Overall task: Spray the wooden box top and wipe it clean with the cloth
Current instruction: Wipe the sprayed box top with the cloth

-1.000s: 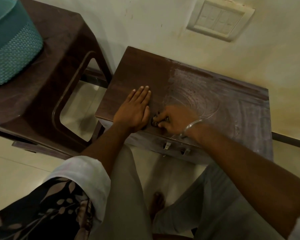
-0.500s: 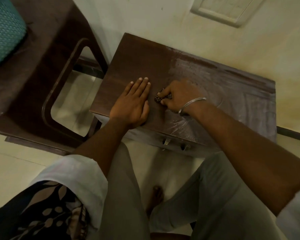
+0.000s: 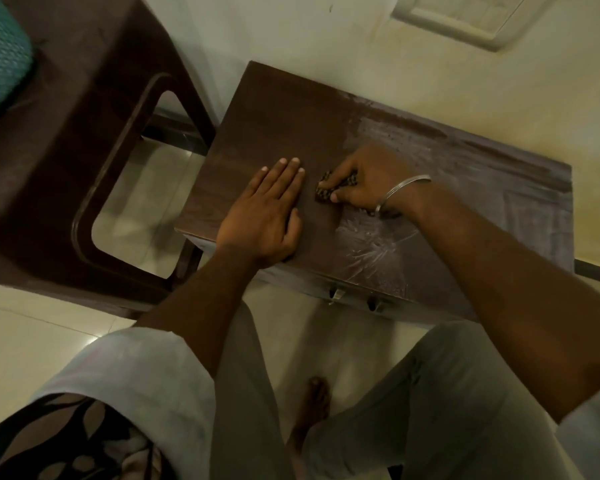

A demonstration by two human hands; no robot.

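Box top closed in at the back and left

The wall ran along the far edge of the wooden box, and a brown stool stood just beside its left end. The left hand, lying flat, and the right hand, gripping the cloth, took up the middle. The right half lay open.

Dark wooden box top, left part clean, right part hazy with streaks, small patterned cloth bunched on it
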